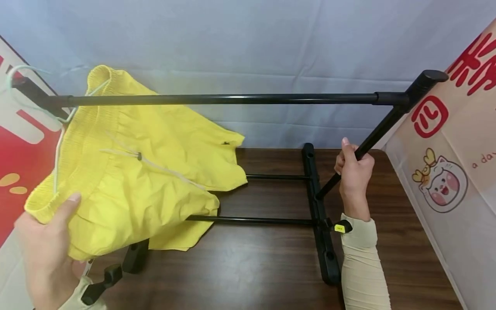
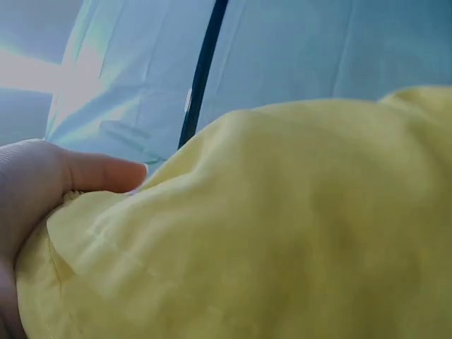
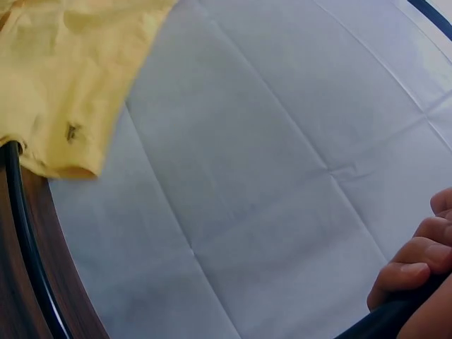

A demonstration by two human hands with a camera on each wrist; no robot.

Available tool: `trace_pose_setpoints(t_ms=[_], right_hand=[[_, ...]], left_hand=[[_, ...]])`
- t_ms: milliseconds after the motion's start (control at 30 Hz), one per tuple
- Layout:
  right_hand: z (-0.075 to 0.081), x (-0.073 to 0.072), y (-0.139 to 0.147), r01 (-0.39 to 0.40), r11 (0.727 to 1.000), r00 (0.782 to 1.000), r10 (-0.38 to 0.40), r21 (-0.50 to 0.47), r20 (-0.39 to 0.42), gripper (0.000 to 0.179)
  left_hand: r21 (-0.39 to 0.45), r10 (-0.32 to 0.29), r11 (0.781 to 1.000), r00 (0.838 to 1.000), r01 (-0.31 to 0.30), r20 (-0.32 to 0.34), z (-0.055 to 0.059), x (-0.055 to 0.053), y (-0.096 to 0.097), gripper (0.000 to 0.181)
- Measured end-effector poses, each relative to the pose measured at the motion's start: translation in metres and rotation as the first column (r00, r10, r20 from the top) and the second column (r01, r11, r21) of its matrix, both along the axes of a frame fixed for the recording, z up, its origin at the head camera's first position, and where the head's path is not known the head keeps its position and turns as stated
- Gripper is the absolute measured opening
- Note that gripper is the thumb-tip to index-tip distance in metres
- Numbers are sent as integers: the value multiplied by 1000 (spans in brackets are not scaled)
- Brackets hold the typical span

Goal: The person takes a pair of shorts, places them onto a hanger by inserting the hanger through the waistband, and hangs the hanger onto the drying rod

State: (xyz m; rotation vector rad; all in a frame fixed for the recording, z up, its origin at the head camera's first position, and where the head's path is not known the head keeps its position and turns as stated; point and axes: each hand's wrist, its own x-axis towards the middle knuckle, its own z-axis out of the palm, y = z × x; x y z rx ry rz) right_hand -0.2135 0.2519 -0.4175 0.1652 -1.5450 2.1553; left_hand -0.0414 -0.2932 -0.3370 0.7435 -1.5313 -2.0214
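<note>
Yellow shorts [image 1: 128, 172] with an elastic waistband and a pale drawstring hang at the left end of a black clothes rack [image 1: 232, 100]. A pale hanger [image 1: 60, 146] shows at the waistband, its hook near the rack's left end. My left hand [image 1: 52, 249] grips the lower end of the waistband, thumb on top and the other fingers mostly hidden by the cloth. In the left wrist view the shorts [image 2: 268, 226] fill much of the frame beside the thumb. On the right, my right hand [image 1: 354, 176] grips the slanting upright of the rack, fingers curled round it.
The rack's right foot [image 1: 319, 215] stands on a dark wooden table [image 1: 271, 267], joined to thin lower bars [image 1: 255, 221]. Behind hangs a pale cloth backdrop [image 1: 240, 47]. Printed panels stand at both sides, the right panel [image 1: 461, 129] with a cartoon face.
</note>
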Motion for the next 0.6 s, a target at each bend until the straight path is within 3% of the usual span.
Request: trace_pose_setpoints(t_ms=[100,133,200,300,367,433,500,600], right_hand=[[1,0,0,3,1000,1000,-3,0,-6,57],[2,0,0,4,1000,1000,-4,-2,-9,57],[3,0,-1,10,1000,1000,-10,-10,-10,58],[4,0,-2,27,999,1000,-27,-22,-7,57],[4,0,-2,32,999,999,-32,-28,-5,57],[3,1,-3,25,999,1000,-25,-32,-7,57],[2,1,-3,23,999,1000,-23,-35,-3,57],[1,1,-4,28,999,1000,-28,-42,7,57]], left_hand=[[-76,46,996,990,-36,135,12,-2,-3,45],[-135,72,990,985,-50,158,14,-3,-2,45],[-264,109,963,972,-52,207,16,-8,2,38],[-448,153,894,941,-1,303,9,-14,9,26],[-471,130,880,926,57,355,2,-16,12,23],[-462,105,882,916,94,388,-7,-17,13,19],[-404,63,907,913,116,404,-16,-17,14,16],[-398,26,901,894,173,447,-27,-18,16,17]])
